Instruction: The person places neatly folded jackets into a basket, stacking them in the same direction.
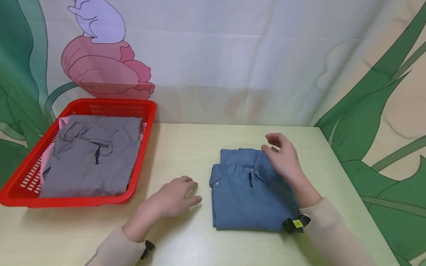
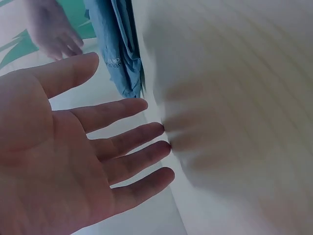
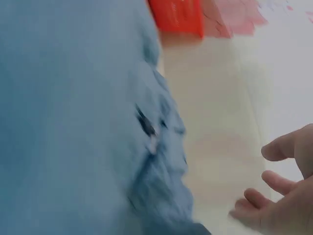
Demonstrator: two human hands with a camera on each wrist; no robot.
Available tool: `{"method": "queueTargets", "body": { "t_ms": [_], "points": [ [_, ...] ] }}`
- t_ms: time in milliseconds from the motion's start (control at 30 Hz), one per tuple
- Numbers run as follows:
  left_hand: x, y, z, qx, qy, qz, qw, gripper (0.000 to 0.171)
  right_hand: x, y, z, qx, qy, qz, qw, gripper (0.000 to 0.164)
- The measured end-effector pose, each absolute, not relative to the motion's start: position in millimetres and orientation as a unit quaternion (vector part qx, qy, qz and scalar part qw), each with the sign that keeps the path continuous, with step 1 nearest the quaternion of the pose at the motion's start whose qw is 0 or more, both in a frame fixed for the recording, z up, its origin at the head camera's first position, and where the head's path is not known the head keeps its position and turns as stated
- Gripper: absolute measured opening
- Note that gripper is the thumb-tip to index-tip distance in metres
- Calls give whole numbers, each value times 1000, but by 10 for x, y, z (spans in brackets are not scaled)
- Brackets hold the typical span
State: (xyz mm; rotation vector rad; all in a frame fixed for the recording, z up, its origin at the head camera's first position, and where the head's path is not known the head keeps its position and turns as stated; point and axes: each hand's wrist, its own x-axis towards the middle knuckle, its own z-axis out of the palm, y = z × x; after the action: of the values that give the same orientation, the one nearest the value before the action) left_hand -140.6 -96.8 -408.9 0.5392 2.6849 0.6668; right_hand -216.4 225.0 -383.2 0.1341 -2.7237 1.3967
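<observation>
A blue garment [image 1: 246, 207] with a short black zip pull lies folded in a rough square on the table. My right hand [image 1: 283, 157] hovers over its upper right corner with nothing in its fingers, which are loosely bent; the right wrist view shows this hand [image 3: 283, 191] apart from the cloth. To the left of the garment, my left hand [image 1: 174, 197] holds nothing, its thumb and fingers spread. In the left wrist view the palm of that hand [image 2: 73, 147] shows, fingers straight, with the blue garment [image 2: 115, 49] beyond the fingertips.
A red plastic basket [image 1: 133, 184] stands at the left of the table [image 1: 186, 147]. Inside it lies a folded grey garment [image 1: 90, 162] with a black zip pull, over something pink [image 1: 46, 157]. A printed curtain [image 1: 213, 66] hangs along the back.
</observation>
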Motion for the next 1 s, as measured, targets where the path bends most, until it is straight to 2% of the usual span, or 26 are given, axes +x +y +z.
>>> {"method": "queueTargets", "body": {
  "t_ms": [67, 233, 333, 533, 1000],
  "points": [
    [-1412, -953, -4089, 191, 939, 236, 164, 51, -2199, 2354, -3796, 35, -899, 436, 37, 49],
    [-1420, -906, -4103, 201, 933, 243, 174, 53, -2252, 2547, -3860, 33, -938, 337, -79, 66],
    [-1420, -868, -4118, 211, 929, 248, 178, 54, -2274, 2595, -3973, 37, -946, 302, -113, 68],
    [-1436, -798, -4150, 218, 927, 250, 176, 56, -2293, 2603, -4110, 56, -956, 266, -109, 66],
    [-1477, -735, -4177, 213, 937, 232, 152, 58, -2277, 2534, -4127, 51, -953, 272, -121, 66]
  ]
}}
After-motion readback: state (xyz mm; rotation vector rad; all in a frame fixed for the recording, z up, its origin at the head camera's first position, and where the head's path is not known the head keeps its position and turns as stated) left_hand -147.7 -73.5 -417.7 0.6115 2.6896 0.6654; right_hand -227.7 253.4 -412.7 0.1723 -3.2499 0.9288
